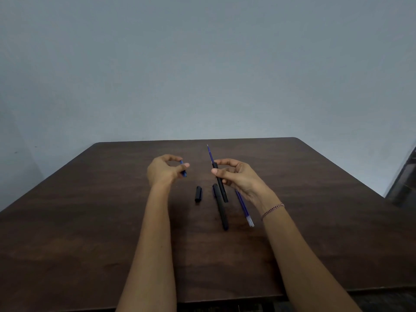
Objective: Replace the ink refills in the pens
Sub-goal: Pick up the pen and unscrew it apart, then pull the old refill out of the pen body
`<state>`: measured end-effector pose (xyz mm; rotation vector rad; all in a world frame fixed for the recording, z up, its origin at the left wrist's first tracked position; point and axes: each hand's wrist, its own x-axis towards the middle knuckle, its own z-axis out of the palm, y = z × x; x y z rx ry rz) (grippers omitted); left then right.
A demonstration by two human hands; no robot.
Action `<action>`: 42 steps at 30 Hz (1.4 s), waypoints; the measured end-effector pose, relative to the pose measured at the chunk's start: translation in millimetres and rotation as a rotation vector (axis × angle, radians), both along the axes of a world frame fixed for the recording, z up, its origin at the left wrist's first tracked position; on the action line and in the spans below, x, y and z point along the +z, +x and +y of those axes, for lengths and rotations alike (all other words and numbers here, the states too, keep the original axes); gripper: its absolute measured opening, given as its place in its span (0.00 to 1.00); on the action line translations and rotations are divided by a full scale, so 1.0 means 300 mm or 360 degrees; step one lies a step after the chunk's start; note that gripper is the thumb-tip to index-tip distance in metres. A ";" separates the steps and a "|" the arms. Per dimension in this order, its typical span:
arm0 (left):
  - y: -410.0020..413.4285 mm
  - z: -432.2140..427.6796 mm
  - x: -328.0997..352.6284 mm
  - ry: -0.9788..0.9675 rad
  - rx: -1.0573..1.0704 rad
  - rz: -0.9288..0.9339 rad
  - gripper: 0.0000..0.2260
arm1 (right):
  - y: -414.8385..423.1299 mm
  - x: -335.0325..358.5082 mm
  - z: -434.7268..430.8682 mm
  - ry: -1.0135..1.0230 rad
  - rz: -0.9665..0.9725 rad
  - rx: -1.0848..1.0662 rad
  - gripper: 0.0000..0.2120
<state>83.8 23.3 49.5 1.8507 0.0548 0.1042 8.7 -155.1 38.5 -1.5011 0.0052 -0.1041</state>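
Holding, left grip (165,171): we pinch a small blue pen piece (183,168) between thumb and fingertips, fingers curled in narrowly, raised above the surface (90,221).
Right grip (240,179): our thumb and curled fingers close round a black pen barrel (223,192), which tilts with its far end higher and leaning a little left.
Refill in the barrel: a blue ink refill (211,155) sticks out of the barrel's far end, its fine tip pointing away from us toward the wall (202,64).
Loose refill: a second blue refill (243,208) lies on the surface below our right grip, its near end clear, its far end hidden behind the hand.
Whole pen: a black pen (222,212) lies on the surface between the cap and the loose refill, just beside the held barrel's lower end; we cannot tell whether they touch.
Cap: a black cap (198,194) lies on the surface left of the pen, apart from it.
Surface: dark brown wood with rounded far corners, set against a pale grey-blue wall.
Wrist: a thin beaded bracelet (272,210) circles our right wrist.
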 end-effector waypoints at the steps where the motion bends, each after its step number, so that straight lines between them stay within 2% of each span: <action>1: 0.004 -0.001 -0.007 0.0120 -0.0021 0.0041 0.09 | 0.000 -0.002 -0.001 0.0005 -0.0001 -0.0005 0.12; 4: 0.010 -0.013 -0.020 0.0479 -0.0071 0.0115 0.08 | 0.000 -0.002 -0.004 0.0030 -0.0005 -0.0021 0.12; 11: -0.006 -0.025 -0.031 0.1012 -0.0093 0.0141 0.08 | 0.005 -0.004 -0.004 0.0029 -0.0002 -0.0025 0.13; 14: -0.011 -0.035 -0.029 0.1151 -0.0139 0.0166 0.06 | 0.004 -0.003 -0.003 0.0030 -0.0006 -0.0028 0.13; 19: -0.021 -0.042 -0.025 0.1252 -0.0220 0.0204 0.09 | 0.000 0.001 -0.001 0.0045 -0.0017 -0.0027 0.12; 25: -0.021 -0.050 -0.022 0.1282 -0.0245 0.0236 0.08 | -0.002 0.003 -0.001 0.0042 -0.0023 -0.0031 0.12; 31: -0.009 -0.044 -0.040 0.1233 -0.0134 0.0194 0.14 | -0.002 0.002 -0.003 0.0060 -0.0012 -0.0042 0.12; 33: -0.009 -0.046 -0.040 0.1103 -0.0012 -0.0014 0.14 | -0.003 0.002 0.000 0.0066 -0.0015 -0.0062 0.12; 34: -0.009 -0.052 -0.035 0.0920 0.0008 -0.0149 0.13 | -0.003 0.002 0.002 0.0068 -0.0017 -0.0076 0.11; 37: -0.026 -0.081 -0.001 -0.0001 -0.0217 -0.0365 0.06 | -0.006 0.001 0.004 0.0103 -0.0019 -0.0118 0.10; 38: -0.041 -0.091 0.011 -0.0188 -0.0314 -0.0358 0.06 | -0.006 0.002 0.004 0.0115 -0.0023 -0.0127 0.10; 42: -0.085 -0.119 0.030 -0.0354 -0.0602 -0.0273 0.05 | -0.007 0.004 0.004 0.0132 -0.0029 -0.0122 0.09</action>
